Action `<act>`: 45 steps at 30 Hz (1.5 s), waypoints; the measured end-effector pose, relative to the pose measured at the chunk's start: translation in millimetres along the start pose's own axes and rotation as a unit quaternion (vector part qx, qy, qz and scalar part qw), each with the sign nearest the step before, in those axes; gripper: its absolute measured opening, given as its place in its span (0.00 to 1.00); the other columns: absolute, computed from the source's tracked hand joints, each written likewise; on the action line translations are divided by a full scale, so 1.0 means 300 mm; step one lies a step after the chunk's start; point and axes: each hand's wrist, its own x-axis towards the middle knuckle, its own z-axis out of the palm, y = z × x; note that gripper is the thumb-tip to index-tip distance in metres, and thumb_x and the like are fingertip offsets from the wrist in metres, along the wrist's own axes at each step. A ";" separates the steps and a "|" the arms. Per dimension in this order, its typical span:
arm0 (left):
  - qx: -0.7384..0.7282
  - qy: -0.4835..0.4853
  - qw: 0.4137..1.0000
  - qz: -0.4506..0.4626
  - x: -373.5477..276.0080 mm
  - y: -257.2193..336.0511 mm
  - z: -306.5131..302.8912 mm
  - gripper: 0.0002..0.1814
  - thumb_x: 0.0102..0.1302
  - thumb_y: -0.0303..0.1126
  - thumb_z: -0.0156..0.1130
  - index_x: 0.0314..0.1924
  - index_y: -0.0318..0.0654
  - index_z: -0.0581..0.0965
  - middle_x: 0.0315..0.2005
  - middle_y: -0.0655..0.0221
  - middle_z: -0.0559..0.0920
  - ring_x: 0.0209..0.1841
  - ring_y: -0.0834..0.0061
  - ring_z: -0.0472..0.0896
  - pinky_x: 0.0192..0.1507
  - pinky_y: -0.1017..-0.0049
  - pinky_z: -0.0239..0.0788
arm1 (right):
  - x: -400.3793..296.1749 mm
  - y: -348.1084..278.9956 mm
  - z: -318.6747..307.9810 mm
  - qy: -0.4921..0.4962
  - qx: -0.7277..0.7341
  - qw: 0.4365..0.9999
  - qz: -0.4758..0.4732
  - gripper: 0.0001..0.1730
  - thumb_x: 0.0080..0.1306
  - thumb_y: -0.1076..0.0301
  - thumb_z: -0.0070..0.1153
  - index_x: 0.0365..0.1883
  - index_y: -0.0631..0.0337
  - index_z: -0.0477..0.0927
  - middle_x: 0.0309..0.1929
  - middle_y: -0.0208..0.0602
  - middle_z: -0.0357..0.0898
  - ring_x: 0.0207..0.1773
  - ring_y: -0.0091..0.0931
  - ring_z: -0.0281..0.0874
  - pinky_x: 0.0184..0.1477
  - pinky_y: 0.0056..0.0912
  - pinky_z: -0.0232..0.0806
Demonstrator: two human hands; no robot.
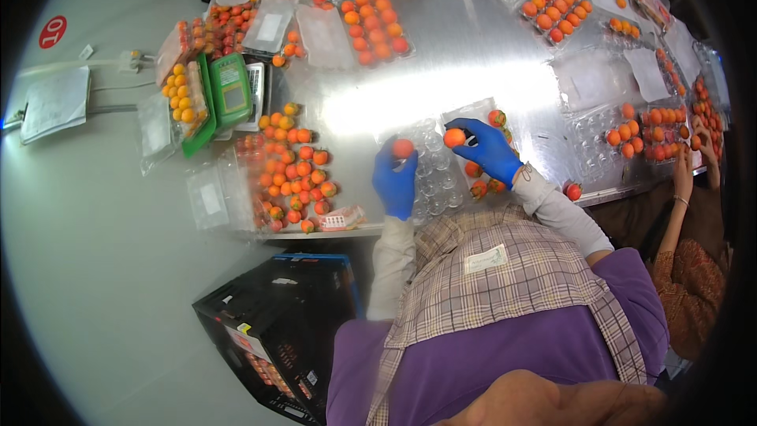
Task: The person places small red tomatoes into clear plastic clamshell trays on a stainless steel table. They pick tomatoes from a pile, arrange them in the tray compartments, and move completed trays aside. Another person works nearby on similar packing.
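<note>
My left hand (395,183), in a blue glove, holds a red-orange tomato (403,148) at its fingertips. Between the thumb and fingers of my right hand (489,152), also gloved in blue, is an orange tomato (455,138). Below and between both hands lies a clear plastic tray (434,180) with round hollows. Its hollows look unfilled where they show; my hands cover some of them. Several tomatoes with green stem ends (478,190) lie beside and partly under my right hand.
To the left is a loose heap of tomatoes (295,180), with a green-cased scale (230,92) behind. A filled tray (374,26) stands across the steel table (437,83). At right, a co-worker's hands (684,168) handle tomatoes. A black crate (284,307) sits below the table edge.
</note>
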 end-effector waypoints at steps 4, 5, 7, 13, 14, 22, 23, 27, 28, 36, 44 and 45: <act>0.112 0.061 0.991 0.039 0.082 -0.098 -0.020 0.27 0.62 0.29 0.75 0.61 0.38 0.80 0.49 0.65 0.83 0.44 0.69 0.81 0.48 0.70 0.75 | 0.110 0.022 0.039 0.002 -0.039 0.997 -0.073 0.25 0.72 0.60 0.63 0.66 0.53 0.78 0.58 0.34 0.82 0.55 0.29 0.82 0.57 0.32 0.74; 0.105 0.068 0.991 0.053 0.101 -0.118 -0.020 0.25 0.63 0.31 0.73 0.61 0.38 0.80 0.46 0.64 0.83 0.44 0.67 0.82 0.48 0.68 0.75 | 0.138 0.012 0.059 0.037 -0.087 0.990 -0.101 0.24 0.69 0.62 0.65 0.62 0.54 0.80 0.56 0.35 0.83 0.54 0.30 0.83 0.57 0.33 0.74; 0.090 0.084 0.989 0.082 0.139 -0.154 -0.016 0.23 0.66 0.35 0.71 0.59 0.39 0.81 0.40 0.63 0.83 0.42 0.62 0.82 0.48 0.65 0.75 | 0.199 -0.001 0.091 0.078 -0.177 0.971 -0.144 0.22 0.65 0.65 0.67 0.58 0.54 0.83 0.54 0.37 0.84 0.52 0.34 0.84 0.57 0.36 0.75; 0.232 0.023 0.968 0.092 0.158 -0.221 -0.017 0.21 0.72 0.45 0.62 0.57 0.40 0.82 0.41 0.54 0.84 0.47 0.51 0.83 0.51 0.56 0.74 | 0.304 0.010 0.126 0.036 -0.420 0.883 -0.208 0.18 0.62 0.65 0.67 0.51 0.55 0.85 0.53 0.40 0.84 0.53 0.42 0.82 0.57 0.42 0.74; 0.232 -0.008 0.970 0.068 0.162 -0.240 -0.021 0.21 0.72 0.44 0.62 0.59 0.40 0.81 0.41 0.55 0.84 0.47 0.52 0.83 0.51 0.56 0.74 | 0.301 0.014 0.124 0.036 -0.391 0.899 -0.194 0.19 0.63 0.65 0.67 0.52 0.54 0.84 0.53 0.39 0.84 0.54 0.41 0.82 0.58 0.42 0.74; 0.130 0.014 0.991 -0.005 0.048 -0.293 -0.042 0.32 0.70 0.36 0.63 0.72 0.38 0.70 0.47 0.55 0.84 0.50 0.57 0.83 0.54 0.60 0.75 | 0.160 -0.025 -0.189 0.154 -0.339 0.916 -0.150 0.24 0.62 0.67 0.67 0.58 0.52 0.83 0.54 0.39 0.84 0.55 0.38 0.82 0.59 0.41 0.74; 0.124 0.000 0.991 -0.048 0.033 -0.292 -0.047 0.32 0.71 0.36 0.63 0.72 0.37 0.70 0.49 0.55 0.84 0.51 0.58 0.83 0.55 0.62 0.75 | 0.140 -0.009 -0.240 0.152 -0.381 0.903 -0.131 0.22 0.62 0.67 0.65 0.57 0.52 0.83 0.51 0.39 0.85 0.53 0.39 0.83 0.58 0.41 0.74; 0.084 0.043 0.992 -0.081 0.014 -0.341 0.010 0.29 0.71 0.29 0.63 0.72 0.38 0.72 0.37 0.69 0.80 0.39 0.74 0.78 0.44 0.74 0.72 | 0.077 0.100 -0.302 0.097 -0.389 0.913 -0.075 0.23 0.57 0.67 0.67 0.53 0.52 0.85 0.51 0.35 0.85 0.50 0.39 0.82 0.58 0.42 0.74; 0.070 0.086 0.992 -0.058 0.013 -0.387 0.036 0.29 0.70 0.26 0.63 0.72 0.40 0.73 0.29 0.77 0.78 0.32 0.82 0.76 0.38 0.78 0.71 | 0.068 0.084 -0.286 0.109 -0.453 0.876 -0.127 0.22 0.55 0.67 0.67 0.50 0.52 0.86 0.48 0.37 0.85 0.49 0.40 0.82 0.56 0.43 0.75; 0.072 0.132 0.988 0.018 0.052 -0.317 0.144 0.26 0.72 0.28 0.62 0.69 0.38 0.75 0.44 0.67 0.82 0.46 0.73 0.80 0.48 0.72 0.72 | 0.058 0.052 -0.382 0.147 -0.260 0.954 -0.017 0.17 0.66 0.61 0.64 0.52 0.53 0.86 0.46 0.33 0.87 0.43 0.29 0.81 0.51 0.35 0.75; -0.105 -0.130 0.984 0.057 -0.046 0.133 0.145 0.29 0.64 0.31 0.72 0.65 0.36 0.78 0.60 0.57 0.79 0.62 0.59 0.77 0.64 0.62 0.69 | -0.082 -0.094 -0.283 -0.005 0.090 0.994 0.062 0.33 0.81 0.40 0.42 0.56 0.60 0.86 0.37 0.29 0.88 0.32 0.14 0.72 0.37 0.18 0.65; -0.057 -0.151 0.976 0.143 -0.053 0.184 0.165 0.31 0.62 0.31 0.75 0.65 0.36 0.77 0.61 0.56 0.78 0.63 0.57 0.76 0.65 0.61 0.69 | -0.095 -0.097 -0.248 -0.022 0.105 0.992 0.071 0.34 0.81 0.39 0.42 0.55 0.60 0.86 0.36 0.29 0.88 0.32 0.15 0.73 0.37 0.18 0.64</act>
